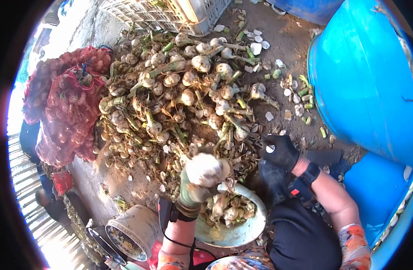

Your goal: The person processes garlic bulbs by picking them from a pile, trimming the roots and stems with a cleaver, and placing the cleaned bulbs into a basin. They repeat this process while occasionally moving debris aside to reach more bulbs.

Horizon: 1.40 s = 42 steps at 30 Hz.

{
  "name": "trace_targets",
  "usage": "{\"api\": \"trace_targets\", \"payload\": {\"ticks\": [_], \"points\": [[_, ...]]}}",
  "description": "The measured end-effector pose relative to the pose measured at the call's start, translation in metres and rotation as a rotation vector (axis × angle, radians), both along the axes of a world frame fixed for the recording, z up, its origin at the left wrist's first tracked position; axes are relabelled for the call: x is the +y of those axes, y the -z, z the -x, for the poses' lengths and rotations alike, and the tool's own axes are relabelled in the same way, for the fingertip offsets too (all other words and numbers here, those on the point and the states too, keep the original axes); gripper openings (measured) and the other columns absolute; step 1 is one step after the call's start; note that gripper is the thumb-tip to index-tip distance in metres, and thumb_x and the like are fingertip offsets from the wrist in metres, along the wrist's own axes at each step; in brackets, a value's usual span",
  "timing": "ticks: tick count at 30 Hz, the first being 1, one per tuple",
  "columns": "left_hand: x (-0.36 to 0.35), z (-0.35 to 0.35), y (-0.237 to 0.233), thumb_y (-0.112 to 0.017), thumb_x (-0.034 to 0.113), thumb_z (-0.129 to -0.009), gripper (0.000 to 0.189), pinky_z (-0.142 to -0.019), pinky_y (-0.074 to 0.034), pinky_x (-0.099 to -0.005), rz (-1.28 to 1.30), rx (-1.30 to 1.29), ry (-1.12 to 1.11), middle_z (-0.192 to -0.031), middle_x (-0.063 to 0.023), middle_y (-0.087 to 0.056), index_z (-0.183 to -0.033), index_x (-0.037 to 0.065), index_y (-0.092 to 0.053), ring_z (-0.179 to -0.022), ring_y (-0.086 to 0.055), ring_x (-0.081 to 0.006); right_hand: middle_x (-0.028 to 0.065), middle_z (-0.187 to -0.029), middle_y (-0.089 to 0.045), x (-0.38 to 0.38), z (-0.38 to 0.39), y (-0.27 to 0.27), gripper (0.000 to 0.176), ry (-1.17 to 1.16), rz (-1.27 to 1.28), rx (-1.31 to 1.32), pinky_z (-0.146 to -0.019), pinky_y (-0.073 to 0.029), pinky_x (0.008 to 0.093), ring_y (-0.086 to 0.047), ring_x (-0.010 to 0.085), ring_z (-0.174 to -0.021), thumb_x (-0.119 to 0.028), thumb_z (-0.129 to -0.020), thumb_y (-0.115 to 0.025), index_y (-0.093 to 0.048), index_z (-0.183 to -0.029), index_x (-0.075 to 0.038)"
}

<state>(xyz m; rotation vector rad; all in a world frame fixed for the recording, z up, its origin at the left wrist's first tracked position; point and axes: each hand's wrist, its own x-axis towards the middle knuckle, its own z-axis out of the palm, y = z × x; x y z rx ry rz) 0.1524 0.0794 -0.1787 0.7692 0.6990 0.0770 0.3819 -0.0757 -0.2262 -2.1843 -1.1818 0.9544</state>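
From my end, the head camera looked down past a dark-trousered leg (305, 238) to a pale green basin (231, 239), which I took as my landmark. Inside it I could see a cluster of garlic bulbs (235, 209), some with dry husk. Left of the basin I had a dirty white bucket (145, 225), its mouth showing pale scraps. At the basin's upper left side, the wearer's left hand (190, 191), in a greenish glove, was clamped on a whitish garlic bulb (206, 168); it was blurred, so I could not make out its finer outline. The right hand (280, 152), in a black glove, was beyond the basin and to its right, fingers curled, with 1 small white patch showing at them; I could not tell whether they were closed on anything. Beyond the basin spread a large pile of garlic (179, 94), stalks on. Past the basin to the right I saw cut stalk pieces (305, 96) on the ground and a big blue barrel (363, 81). Well beyond the basin to the left were filled red mesh sacks (71, 117). Farthest from the basin was a pale slatted crate (170, 18).
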Motion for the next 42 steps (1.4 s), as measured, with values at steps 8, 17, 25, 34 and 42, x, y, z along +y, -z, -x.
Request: {"api": "trace_targets", "payload": {"ticks": [8,17,25,34,42], "points": [[-0.026,-0.051,0.000,-0.067,0.048,-0.071,0.073,-0.101,-0.032,-0.0510,0.385,-0.431,-0.530,-0.124,-0.0128,-0.051,-0.126,0.006,-0.045,-0.114,-0.047,-0.0342,0.0148,-0.079,-0.062,0.036,0.045,-0.053,0.042,0.100,-0.542,0.492,-0.063,-0.047,0.0335,-0.063,0.0273,-0.071,-0.030,-0.064,-0.079,-0.061,-0.089,-0.002],[-0.010,-0.019,0.051,-0.045,0.018,-0.088,0.035,-0.082,-0.049,-0.0348,0.087,-0.029,-0.173,-0.107,-0.0149,-0.054,-0.117,-0.001,-0.046,-0.094,-0.056,-0.0233,0.0189,-0.072,-0.059,0.027,0.021,-0.051,0.034,-0.221,-0.319,0.449,-0.059,-0.048,0.0349,-0.063,0.0320,-0.069,-0.024,-0.065,-0.074,-0.060,-0.085,0.000],[-0.030,-0.026,0.057,-0.055,0.030,-0.081,0.021,-0.069,-0.054,-0.0456,0.386,-0.080,-0.441,-0.078,-0.0096,-0.059,-0.080,0.009,-0.055,-0.076,-0.061,-0.0293,0.0134,-0.066,-0.057,0.017,0.026,-0.050,0.023,-0.125,-0.363,0.165,-0.054,-0.047,0.0381,-0.059,0.0322,-0.061,-0.026,-0.070,-0.070,-0.059,-0.074,-0.006],[-0.054,-0.048,0.025,-0.055,0.017,-0.075,0.015,-0.077,-0.052,-0.0490,0.372,0.171,-0.588,-0.063,-0.0002,-0.045,-0.062,0.013,-0.047,-0.066,-0.053,-0.0185,0.0150,-0.066,-0.058,0.018,0.031,-0.024,0.018,-0.118,-0.344,0.033,-0.055,-0.048,0.0409,-0.059,0.0349,-0.063,-0.022,-0.067,-0.065,-0.058,-0.073,-0.007],[-0.010,0.034,0.045,-0.061,0.019,-0.084,0.050,-0.061,-0.056,-0.0322,0.134,-0.006,0.698,-0.108,-0.0163,-0.053,-0.125,0.000,-0.039,-0.074,-0.059,-0.0246,0.0185,-0.076,-0.063,-0.020,0.012,0.028,0.026,-0.353,0.433,0.075,-0.072,-0.050,0.0405,-0.063,0.0334,-0.075,-0.027,-0.068,-0.059,-0.065,-0.082,-0.005]]}}
